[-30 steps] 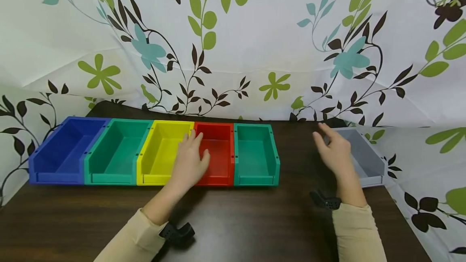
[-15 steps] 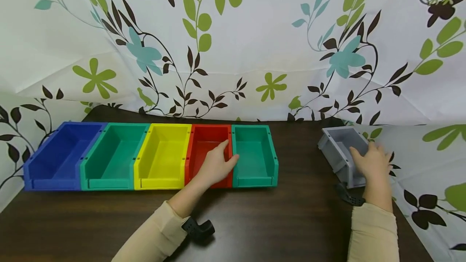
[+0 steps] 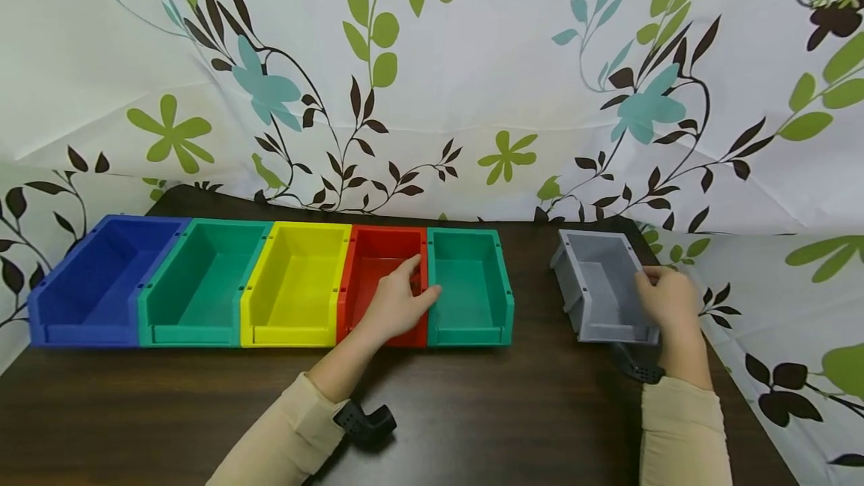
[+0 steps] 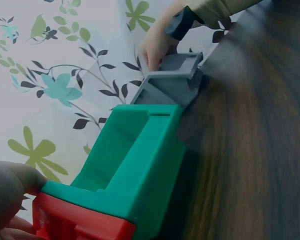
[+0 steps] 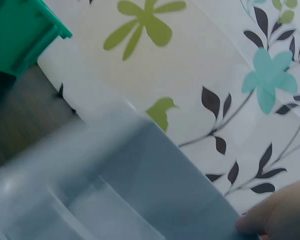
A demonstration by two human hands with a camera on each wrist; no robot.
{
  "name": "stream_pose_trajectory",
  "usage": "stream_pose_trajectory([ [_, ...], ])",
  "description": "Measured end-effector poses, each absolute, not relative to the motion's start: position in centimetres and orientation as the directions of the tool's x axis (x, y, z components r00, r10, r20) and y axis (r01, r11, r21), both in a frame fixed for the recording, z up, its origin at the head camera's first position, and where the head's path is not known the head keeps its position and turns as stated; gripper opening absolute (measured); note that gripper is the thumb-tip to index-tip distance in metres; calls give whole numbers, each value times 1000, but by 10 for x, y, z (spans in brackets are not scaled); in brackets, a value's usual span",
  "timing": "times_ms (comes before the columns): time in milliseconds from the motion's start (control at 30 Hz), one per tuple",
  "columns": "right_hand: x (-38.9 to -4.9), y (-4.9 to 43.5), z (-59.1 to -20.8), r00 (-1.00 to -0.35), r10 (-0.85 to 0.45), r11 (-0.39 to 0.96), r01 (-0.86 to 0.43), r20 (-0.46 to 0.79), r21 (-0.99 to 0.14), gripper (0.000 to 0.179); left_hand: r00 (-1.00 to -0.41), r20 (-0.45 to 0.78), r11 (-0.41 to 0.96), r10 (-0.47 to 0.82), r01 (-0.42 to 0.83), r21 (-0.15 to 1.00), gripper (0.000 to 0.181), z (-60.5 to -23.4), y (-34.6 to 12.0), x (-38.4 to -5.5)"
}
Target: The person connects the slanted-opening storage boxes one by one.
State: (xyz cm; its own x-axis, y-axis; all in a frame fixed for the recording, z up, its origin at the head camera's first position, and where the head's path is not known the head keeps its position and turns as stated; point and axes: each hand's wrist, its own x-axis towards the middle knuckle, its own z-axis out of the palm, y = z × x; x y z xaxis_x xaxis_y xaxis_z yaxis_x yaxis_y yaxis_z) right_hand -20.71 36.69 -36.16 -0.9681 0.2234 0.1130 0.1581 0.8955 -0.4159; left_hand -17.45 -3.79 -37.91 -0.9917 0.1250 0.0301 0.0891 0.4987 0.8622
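Note:
The right hand [image 3: 668,298] grips the right wall of a grey plastic storage bin [image 3: 606,268], thumb on the inner side and fingers outside. In the right wrist view the grey bin [image 5: 140,180] is blurred, and part of the hand [image 5: 280,215] shows at its edge. The left hand [image 3: 394,304] pinches the adjoining walls of a red bin [image 3: 381,246] and the green bin [image 3: 469,291] at the row's right end. From the left wrist, its thumb [image 4: 27,177] lies at the green rim, with fingers down beside the red bin [image 4: 80,220].
Left of the red bin stand a yellow bin [image 3: 297,276], another green bin [image 3: 209,276] and a blue bin [image 3: 111,276], side by side. Dark wood table [image 3: 533,411] lies in front and between the row and the grey bin. A leaf-patterned cloth [image 3: 506,81] hangs behind.
The right hand has gone from the grey bin's left side to its right wall, and the bin has shifted left toward the row. The left hand has moved right from the yellow-red boundary.

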Motion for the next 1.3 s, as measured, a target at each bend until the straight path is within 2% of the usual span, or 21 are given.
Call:
stream_pose_trajectory([
  [267, -212, 341, -362, -996, 74, 865, 40, 49, -501, 46, -991, 20, 499, 136, 86, 863, 66, -377, -44, -177],
  [467, -213, 327, -358, -993, 66, 847, 5, 95, -531, 41, -991, 10, 507, 131, 75, 859, 67, -377, -44, -178],
  [867, -206, 308, -345, -986, 65, 752, -53, 154, -657, 43, -992, 26, 512, 126, 88, 854, 68, -377, -43, -177],
  [1300, -202, 299, -339, -982, 87, 751, -47, 169, -659, 42, -993, 24, 522, 117, 82, 849, 68, -378, -42, -177],
])
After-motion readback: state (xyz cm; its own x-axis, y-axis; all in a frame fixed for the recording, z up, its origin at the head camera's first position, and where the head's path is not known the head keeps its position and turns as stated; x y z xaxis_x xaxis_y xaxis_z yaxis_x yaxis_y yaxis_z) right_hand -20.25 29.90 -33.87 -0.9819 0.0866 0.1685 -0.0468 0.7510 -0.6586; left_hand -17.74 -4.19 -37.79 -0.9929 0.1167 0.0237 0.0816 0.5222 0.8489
